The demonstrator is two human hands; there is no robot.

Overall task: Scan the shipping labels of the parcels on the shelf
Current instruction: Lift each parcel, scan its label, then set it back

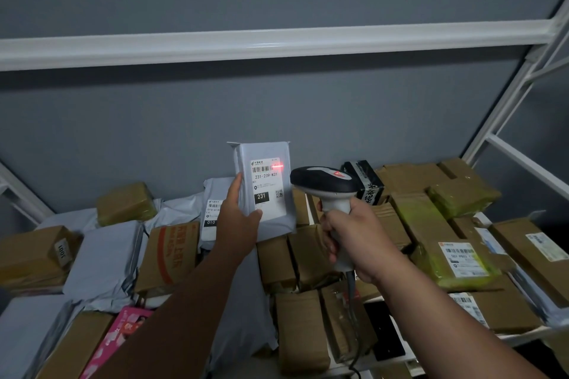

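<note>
Left hand (238, 218) grips an upright grey plastic mailer (263, 187) by its left edge, thumb on its white label (267, 186); right hand (354, 240) clasps a glossy black-and-white handheld scanner (326, 190) just right of it.

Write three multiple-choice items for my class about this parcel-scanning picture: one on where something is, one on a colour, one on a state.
1. Where does the red scan line fall?
A. on the barcode at the top of the held parcel's label
B. on the pink box
C. on the wall

2. What colour is the held parcel?
A. brown
B. light grey
C. green

3. What is the right hand doing?
A. resting flat on a box
B. hanging idle
C. gripping the scanner

Key: 1 A, the line glows at the barcode's right end; 2 B, its plastic wrap is pale grey; 3 C, fingers wrap the scanner's handle while the left hand holds the parcel up.
</note>
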